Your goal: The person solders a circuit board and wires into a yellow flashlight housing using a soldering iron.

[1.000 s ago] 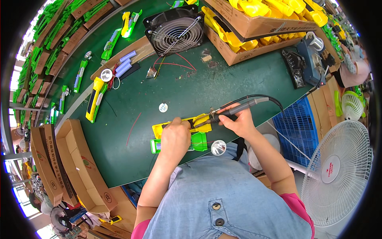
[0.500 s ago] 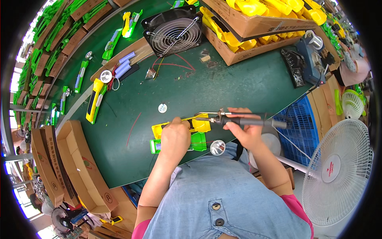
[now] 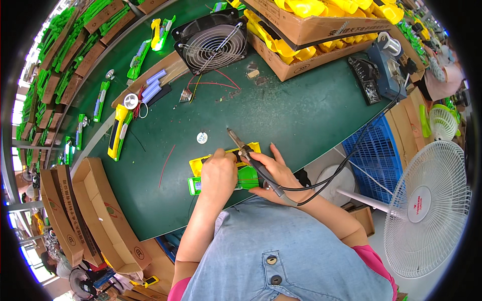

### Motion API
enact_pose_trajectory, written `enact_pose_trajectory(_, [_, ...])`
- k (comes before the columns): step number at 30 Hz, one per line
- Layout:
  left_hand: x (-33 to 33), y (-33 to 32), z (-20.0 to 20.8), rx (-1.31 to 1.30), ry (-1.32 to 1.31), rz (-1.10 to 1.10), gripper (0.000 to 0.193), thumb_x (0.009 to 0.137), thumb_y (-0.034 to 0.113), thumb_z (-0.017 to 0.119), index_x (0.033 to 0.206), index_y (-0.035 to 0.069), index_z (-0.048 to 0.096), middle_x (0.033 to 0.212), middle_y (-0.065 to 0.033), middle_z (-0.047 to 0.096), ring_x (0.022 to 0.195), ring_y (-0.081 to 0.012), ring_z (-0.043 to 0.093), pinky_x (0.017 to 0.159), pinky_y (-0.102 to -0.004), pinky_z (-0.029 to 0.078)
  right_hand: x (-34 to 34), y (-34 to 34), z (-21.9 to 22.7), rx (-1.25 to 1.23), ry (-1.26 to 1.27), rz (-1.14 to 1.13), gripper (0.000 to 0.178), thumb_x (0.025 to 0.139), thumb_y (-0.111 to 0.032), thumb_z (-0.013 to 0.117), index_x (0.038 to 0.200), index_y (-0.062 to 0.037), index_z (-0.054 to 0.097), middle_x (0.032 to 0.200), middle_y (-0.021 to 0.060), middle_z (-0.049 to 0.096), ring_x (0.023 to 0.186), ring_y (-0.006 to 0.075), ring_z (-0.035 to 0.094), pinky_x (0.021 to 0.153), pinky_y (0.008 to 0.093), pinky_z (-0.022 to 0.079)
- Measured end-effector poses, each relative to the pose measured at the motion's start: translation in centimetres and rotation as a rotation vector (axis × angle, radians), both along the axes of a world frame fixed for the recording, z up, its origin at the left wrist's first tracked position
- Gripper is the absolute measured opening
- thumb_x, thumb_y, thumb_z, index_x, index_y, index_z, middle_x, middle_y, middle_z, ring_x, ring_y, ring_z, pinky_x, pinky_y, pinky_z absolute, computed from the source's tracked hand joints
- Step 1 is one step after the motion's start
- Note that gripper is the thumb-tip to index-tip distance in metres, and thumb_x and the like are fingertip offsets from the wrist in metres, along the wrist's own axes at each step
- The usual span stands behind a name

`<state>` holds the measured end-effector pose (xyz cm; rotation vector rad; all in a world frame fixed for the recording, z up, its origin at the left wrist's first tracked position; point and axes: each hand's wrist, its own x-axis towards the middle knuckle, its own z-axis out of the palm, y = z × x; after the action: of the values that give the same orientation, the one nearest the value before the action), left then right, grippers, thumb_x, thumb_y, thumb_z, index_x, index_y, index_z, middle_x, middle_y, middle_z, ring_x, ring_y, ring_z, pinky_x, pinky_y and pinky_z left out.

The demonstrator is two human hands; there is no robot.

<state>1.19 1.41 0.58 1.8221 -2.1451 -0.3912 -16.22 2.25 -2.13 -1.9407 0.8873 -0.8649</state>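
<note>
My left hand (image 3: 219,173) is closed over a yellow plastic flashlight shell (image 3: 197,166), its fingertips curled out of sight. Just nearer to me on the bench lies a green shell (image 3: 194,187) with a pale blue battery cell (image 3: 198,186) at its left end. My right hand (image 3: 282,175) grips a soldering iron (image 3: 265,173) by its dark handle. The iron's tip points up and left, above the bench beyond the yellow shell. The fingers of my right hand reach over the right end of the green shell, where a reflector is mostly hidden.
A round white sticker (image 3: 202,138) and a red wire (image 3: 166,165) lie on the green bench (image 3: 301,120). Farther back are a black fan (image 3: 213,45), cartons of yellow shells (image 3: 296,70) and a soldering station (image 3: 386,70). An open carton (image 3: 108,220) stands left; a white fan (image 3: 419,208) right.
My right hand has moved left and nearer to me, over the reflector. The soldering iron has swung from lying level to slanting, its tip lifted off the yellow shell. My left hand stays put.
</note>
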Motion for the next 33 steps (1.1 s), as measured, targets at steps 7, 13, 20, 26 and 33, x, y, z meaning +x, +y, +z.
enact_pose_trajectory(7, [2.7, 2.5, 2.4, -0.168, 0.245, -0.052, 0.016, 0.068, -0.004, 0.060, 0.082, 0.002, 0.063, 0.078, -0.0104, 0.056, 0.072, -0.0265, 0.058, 0.063, -0.0356, 0.048, -0.9, -1.3, 0.2, -0.026, 0.061, 0.032, 0.075, 0.065, -0.014, 0.074, 0.127, -0.0083, 0.030, 0.113, 0.0097, 0.055, 0.101, 0.0268, 0.056, 0.106, 0.0553, 0.013])
enact_pose_trajectory(13, [3.3, 3.9, 0.7, -0.164, 0.227, -0.195, 0.021, 0.062, -0.002, 0.067, 0.082, 0.003, 0.063, 0.093, -0.0097, 0.059, 0.081, -0.0263, 0.057, 0.068, -0.0339, 0.048, -1.4, -4.0, 0.8, -0.127, 0.145, 0.046, 0.078, 0.065, -0.012, 0.073, 0.127, -0.0101, 0.026, 0.115, 0.0069, 0.056, 0.104, 0.0260, 0.055, 0.104, 0.0566, 0.014])
enact_pose_trajectory(20, [0.7, 3.4, -1.4, -0.316, 0.383, 0.009, 0.020, 0.061, -0.001, 0.069, 0.079, 0.006, 0.064, 0.078, -0.0046, 0.060, 0.075, -0.0227, 0.055, 0.065, -0.0333, 0.046, -1.4, -2.9, 0.5, -0.006, 0.065, -0.035, 0.065, 0.066, -0.014, 0.074, 0.121, -0.0099, 0.041, 0.108, 0.0042, 0.058, 0.082, 0.0224, 0.061, 0.106, 0.0502, 0.020])
enact_pose_trajectory(26, [-0.4, 2.6, -0.9, -0.325, 0.308, 0.041, 0.011, 0.065, 0.004, 0.070, 0.074, 0.007, 0.065, 0.071, -0.0035, 0.056, 0.071, -0.0215, 0.050, 0.064, -0.0317, 0.041, -2.9, -0.1, 0.1, -0.175, -0.036, -0.262, 0.035, 0.070, -0.010, 0.071, 0.100, -0.0061, 0.053, 0.079, 0.0019, 0.065, 0.063, 0.0162, 0.061, 0.102, 0.0500, 0.025])
enact_pose_trajectory(33, [-0.1, 2.8, 0.1, -0.132, 0.362, 0.165, 0.012, 0.061, 0.003, 0.071, 0.071, 0.004, 0.064, 0.088, -0.0075, 0.050, 0.075, -0.0214, 0.051, 0.065, -0.0313, 0.042, -2.9, 3.1, -1.1, -0.056, -0.250, -0.415, 0.019, 0.075, -0.008, 0.065, 0.092, -0.0044, 0.057, 0.071, 0.0043, 0.062, 0.066, 0.0156, 0.062, 0.100, 0.0503, 0.027])
